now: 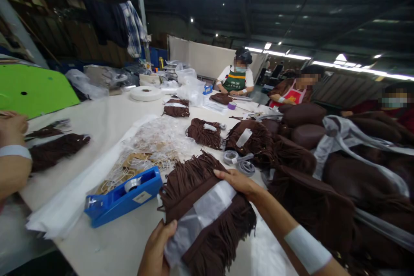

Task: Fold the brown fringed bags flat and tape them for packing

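Note:
Between my two hands is a dark brown fringed bag (207,220), tilted over the table, with a band of translucent plastic (202,213) around its middle. My left hand (158,246) grips its lower left edge, thumb lying on the plastic. At the upper right edge, my right hand (237,183) is closed on the bag with the thumb on top. Just left of the bag stands a blue tape dispenser (124,196) holding a roll of clear tape (132,184). Rolled grey straps (239,161) lie beyond my right hand.
Brown bags (317,181) pile up on the right. More fringed bags (204,133) lie ahead on the white table (106,116). Tags and clear plastic (142,151) heap behind the dispenser. Co-workers (237,75) stand across; another person's arm (14,155) reaches in at left.

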### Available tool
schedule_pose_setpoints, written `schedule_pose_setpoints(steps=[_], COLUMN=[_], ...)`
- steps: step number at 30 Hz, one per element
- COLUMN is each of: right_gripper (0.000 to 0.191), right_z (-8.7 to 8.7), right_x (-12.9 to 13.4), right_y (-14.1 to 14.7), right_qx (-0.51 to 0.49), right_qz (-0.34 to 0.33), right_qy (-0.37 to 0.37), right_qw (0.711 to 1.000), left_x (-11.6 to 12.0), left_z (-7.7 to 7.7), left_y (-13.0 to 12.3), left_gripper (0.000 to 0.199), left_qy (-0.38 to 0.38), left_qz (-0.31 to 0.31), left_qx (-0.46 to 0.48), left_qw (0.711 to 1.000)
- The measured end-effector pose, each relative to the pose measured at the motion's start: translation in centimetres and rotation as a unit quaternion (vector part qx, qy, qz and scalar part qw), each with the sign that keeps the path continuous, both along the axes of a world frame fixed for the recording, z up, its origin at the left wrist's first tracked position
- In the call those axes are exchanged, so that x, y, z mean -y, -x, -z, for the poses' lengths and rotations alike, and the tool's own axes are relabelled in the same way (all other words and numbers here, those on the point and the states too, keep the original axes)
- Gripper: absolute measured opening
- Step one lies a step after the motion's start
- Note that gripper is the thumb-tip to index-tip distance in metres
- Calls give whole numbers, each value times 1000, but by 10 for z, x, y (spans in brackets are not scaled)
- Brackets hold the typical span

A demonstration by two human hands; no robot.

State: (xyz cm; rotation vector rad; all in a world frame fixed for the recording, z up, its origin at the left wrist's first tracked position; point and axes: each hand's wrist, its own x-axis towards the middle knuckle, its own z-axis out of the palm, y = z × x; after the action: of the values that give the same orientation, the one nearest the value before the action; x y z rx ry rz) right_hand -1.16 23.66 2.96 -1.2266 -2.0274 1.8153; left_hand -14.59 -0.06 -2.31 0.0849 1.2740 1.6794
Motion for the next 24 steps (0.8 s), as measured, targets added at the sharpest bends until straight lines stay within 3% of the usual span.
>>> schedule_pose_setpoints(steps=[3, 6, 8, 12, 15, 18, 24], right_gripper=[51, 56, 61, 65, 69, 72, 65], right_z=[0, 12, 32, 86, 112, 116, 113], right_x=[0, 0, -1, -6, -9, -9, -6], right_y=[-9, -15, -12, 2, 7, 4, -4], right_qx=[-81, -122, -96, 82, 133, 129, -9], right_qz=[54, 97, 114, 141, 150, 144, 104], right_qy=[126, 134, 80, -105, -126, -122, -78], right_qw=[987, 979, 986, 981, 972, 973, 991], left_x=[-24, -52, -70, -97, -103, -101, -99], left_z=[-14, -28, -27, 0, 24, 38, 60], left_y=[20, 41, 55, 77, 83, 84, 89], left_gripper=[54, 52, 49, 50, 55, 65, 117], left_qy=[10, 38, 32, 35, 70, 65, 65], left_qz=[-11, -17, 17, 78, 86, 103, 86], left_qx=[-10, -33, -60, -127, -137, -145, -192], left_qw=[1000, 999, 998, 988, 984, 982, 975])
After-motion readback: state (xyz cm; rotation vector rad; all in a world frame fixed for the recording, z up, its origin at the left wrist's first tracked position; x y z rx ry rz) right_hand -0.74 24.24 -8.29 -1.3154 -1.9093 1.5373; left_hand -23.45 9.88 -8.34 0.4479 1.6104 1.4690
